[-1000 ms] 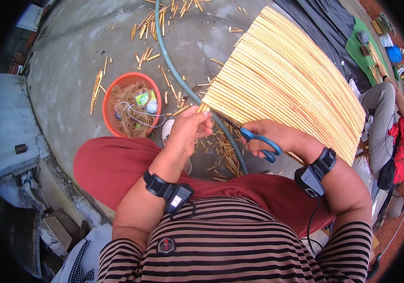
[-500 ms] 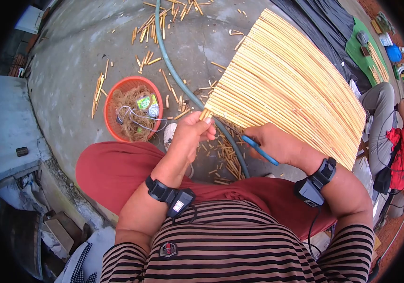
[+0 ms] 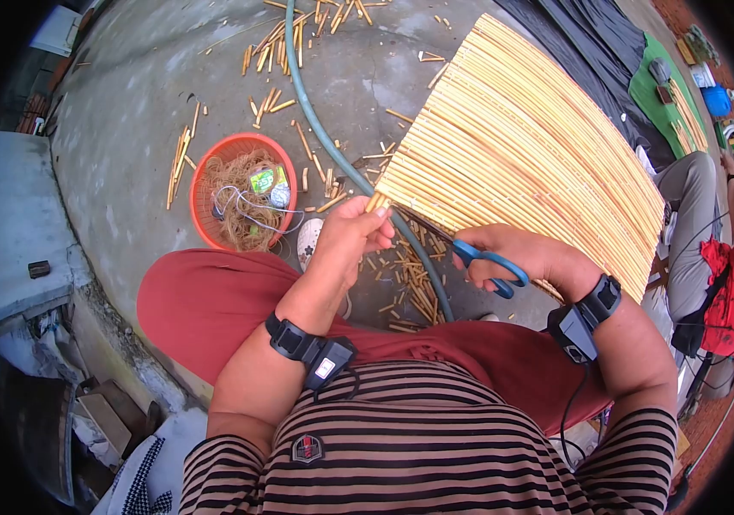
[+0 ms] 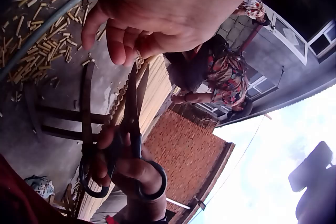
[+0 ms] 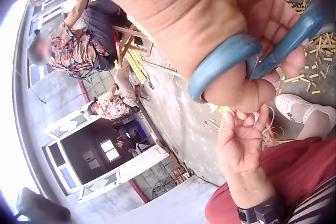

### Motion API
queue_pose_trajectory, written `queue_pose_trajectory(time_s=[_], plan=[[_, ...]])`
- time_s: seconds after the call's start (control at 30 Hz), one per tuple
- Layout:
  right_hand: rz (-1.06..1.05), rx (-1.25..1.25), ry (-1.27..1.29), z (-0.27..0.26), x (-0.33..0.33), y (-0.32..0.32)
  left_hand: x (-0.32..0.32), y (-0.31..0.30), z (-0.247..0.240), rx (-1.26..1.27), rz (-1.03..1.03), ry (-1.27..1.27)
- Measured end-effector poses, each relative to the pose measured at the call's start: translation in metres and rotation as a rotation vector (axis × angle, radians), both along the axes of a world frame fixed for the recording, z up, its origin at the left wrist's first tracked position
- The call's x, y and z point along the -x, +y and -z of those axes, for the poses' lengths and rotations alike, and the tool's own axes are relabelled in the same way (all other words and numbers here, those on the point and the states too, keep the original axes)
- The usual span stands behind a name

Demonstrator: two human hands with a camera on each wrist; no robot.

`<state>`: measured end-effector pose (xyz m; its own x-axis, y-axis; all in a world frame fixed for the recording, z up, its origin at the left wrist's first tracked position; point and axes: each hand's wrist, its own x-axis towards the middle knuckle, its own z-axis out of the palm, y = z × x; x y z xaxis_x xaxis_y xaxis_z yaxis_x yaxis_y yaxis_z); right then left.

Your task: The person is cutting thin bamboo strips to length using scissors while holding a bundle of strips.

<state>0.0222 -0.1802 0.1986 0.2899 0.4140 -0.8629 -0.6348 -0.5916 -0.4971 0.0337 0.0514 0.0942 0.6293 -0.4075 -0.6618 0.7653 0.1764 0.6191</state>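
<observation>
A large mat of yellow reed sticks (image 3: 521,154) bound side by side slopes away in front of me. My left hand (image 3: 345,240) pinches the stick ends at its near left corner. Blue-handled scissors (image 3: 466,251) are in my right hand (image 3: 521,249), a finger and thumb through the loops. Their blades point along the mat's near edge toward the left fingers. In the left wrist view the scissor blades (image 4: 131,121) stand slightly parted, tips close under the left fingertips beside the row of stick ends.
An orange basket (image 3: 198,215) with tangled fibre and small packets stands on the concrete at left. A blue-green hose (image 3: 320,137) curves past the mat. Cut reed pieces (image 3: 418,287) litter the floor. Another person (image 3: 693,232) sits at the right, near black sheeting (image 3: 594,60).
The right hand turned and the scissor handles drew together half a second ago; now they are spread again. The left hand keeps its pinch at the mat's corner.
</observation>
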Motion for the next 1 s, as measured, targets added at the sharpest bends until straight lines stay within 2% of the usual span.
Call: queue_pose_trajectory(time_s=[0.43,0.63,0.73,0.83,0.93,1.0], plan=[[0.028,0.015,-0.062,0.008,0.000,0.011,0.000,0.001,0.002,-0.008,0.022,0.004],[-0.019,0.144,-0.144,-0.003,0.000,0.020,0.000,0.002,0.005,0.015,0.020,0.004],[-0.279,0.243,-0.608,0.007,0.012,0.017,0.000,0.004,0.009,0.021,0.004,0.016],[-0.219,0.227,-0.393,-0.001,0.008,0.018,0.000,0.005,0.006,0.042,0.017,0.026],[0.040,0.094,-0.080,-0.001,0.007,0.016,0.000,0.005,0.007,0.041,0.032,0.026],[0.029,0.009,-0.057,0.010,0.011,0.009,0.000,0.006,0.005,0.051,0.046,0.035]])
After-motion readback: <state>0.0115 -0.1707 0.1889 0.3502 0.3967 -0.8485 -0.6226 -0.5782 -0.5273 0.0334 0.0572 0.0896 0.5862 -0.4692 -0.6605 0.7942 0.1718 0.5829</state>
